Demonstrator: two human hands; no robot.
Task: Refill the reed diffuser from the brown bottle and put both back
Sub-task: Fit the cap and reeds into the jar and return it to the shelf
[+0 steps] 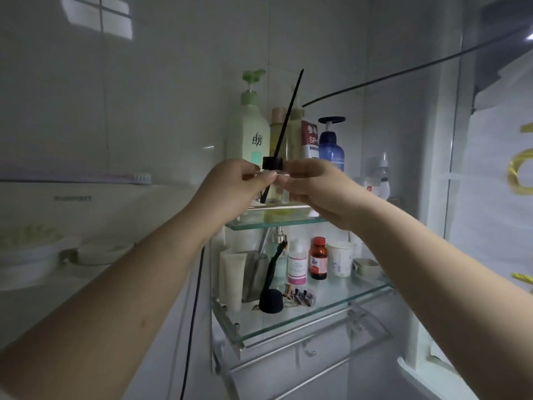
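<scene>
The reed diffuser (pixel 276 186) is a clear glass bottle with a black collar and one black reed leaning up to the right. It is at the front of the upper glass shelf (pixel 277 222); whether it rests on the glass I cannot tell. My left hand (pixel 239 183) grips its left side, and my right hand (pixel 314 186) grips its right side, fingertips meeting just below the collar. The brown bottle (pixel 318 259), with a red cap and a label, stands upright on the lower glass shelf (pixel 331 310), untouched.
Tall pump bottles crowd the back of the upper shelf, a green one (pixel 248 131) and a blue one (pixel 331 145). The lower shelf holds tubes, a pink-labelled bottle (pixel 297 262), a paper cup (pixel 340 258), a black brush stand (pixel 271 301). A black cable (pixel 196 313) hangs at left.
</scene>
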